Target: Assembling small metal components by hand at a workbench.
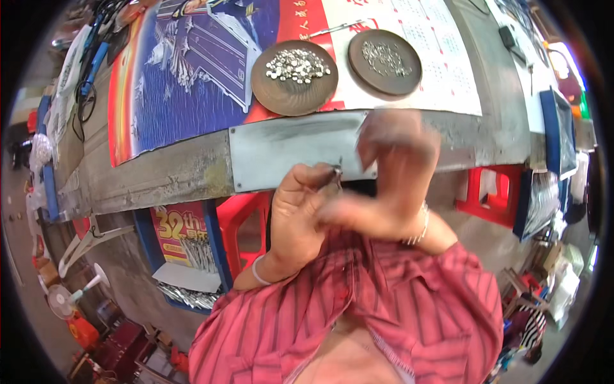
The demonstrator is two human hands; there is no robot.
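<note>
My left hand is closed in a pinch at the table's front edge. A small, dark shiny metal piece sticks out at its fingertips, too small to make out its kind. Just to the right, my right hand is smeared by motion, so what its fingers do is unclear. Beyond both hands, a brown round dish bears a heap of small round silvery pieces. Beside it on the right, a second brown dish carries small thin silvery pieces.
A pale metal plate is fixed along the table edge. A printed poster covers the tabletop, with a slim metal tool behind the dishes. Blue trays with metal parts and red stools stand below table height.
</note>
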